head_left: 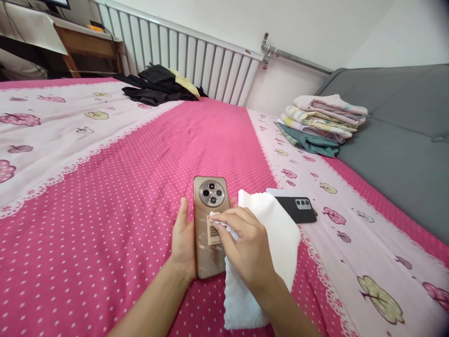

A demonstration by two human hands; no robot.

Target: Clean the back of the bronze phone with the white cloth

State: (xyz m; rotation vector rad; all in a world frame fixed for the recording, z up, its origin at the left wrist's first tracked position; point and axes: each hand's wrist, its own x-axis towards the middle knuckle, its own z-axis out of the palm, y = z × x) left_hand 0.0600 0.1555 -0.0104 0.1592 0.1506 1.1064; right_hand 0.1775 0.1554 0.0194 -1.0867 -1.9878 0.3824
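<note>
A gold smartphone [206, 262] with a round camera module lies back up in my left hand [184, 243], which cradles it from its left side and from beneath. On its back is a label [213, 234] with dark lines, partly covered by fingers. My right hand [247, 243] pinches a corner of a white cloth [280, 238] and presses it on the phone's back at the label. The rest of the cloth hangs beneath and to the right of that hand. Beside the cloth lies a second, black phone [300, 209], partly covered by it.
Pink dotted bedding [140, 196] spreads under everything. Folded clothes [322, 121] are stacked at the right near a grey headboard [400, 117]. Dark garments [157, 84] lie at the far edge before a white radiator [182, 47]. A wooden desk [84, 44] stands at the far left.
</note>
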